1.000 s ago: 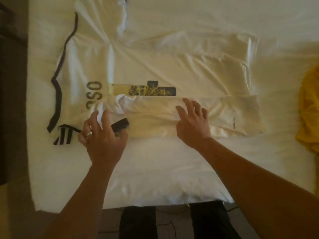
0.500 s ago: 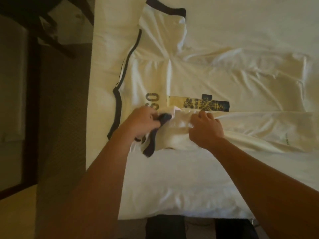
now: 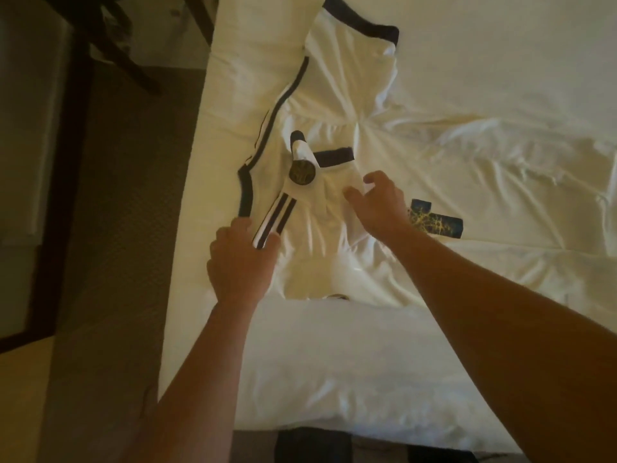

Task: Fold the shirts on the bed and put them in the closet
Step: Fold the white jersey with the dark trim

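Shirt: white jersey [image 3: 337,105] with dark trim lies spread on the white bed [image 3: 334,362], close to the bed's left edge, body running off to the right.
Shirt sleeve: near sleeve [image 3: 314,208] is folded in over the body; its dark cuff [image 3: 334,156] points up and right.
Stripes: dark and white stripes [image 3: 274,220] run diagonally along the folded sleeve toward the left hand.
Badge: round dark and gold crest [image 3: 302,173] shows on the folded part, just beside the cuff.
Print: dark blue and yellow patch [image 3: 434,222] shows on the shirt body, just right of the right wrist.
Far sleeve: second sleeve [image 3: 354,31] with a dark cuff lies flat toward the top of the view.
Left hand: left hand [image 3: 242,265] rests at the lower end of the stripes, thumb on one side and fingers on the other, curled round the fabric edge in a grip.
Right hand: right hand [image 3: 377,203] hovers over or lightly touches the folded sleeve; fingers spread and gently bent, holding nothing; contact cannot be told.
Floor: dark carpet [image 3: 127,212] lies left of the bed.
Furniture: dark wooden legs [image 3: 123,58] stand at the upper left.
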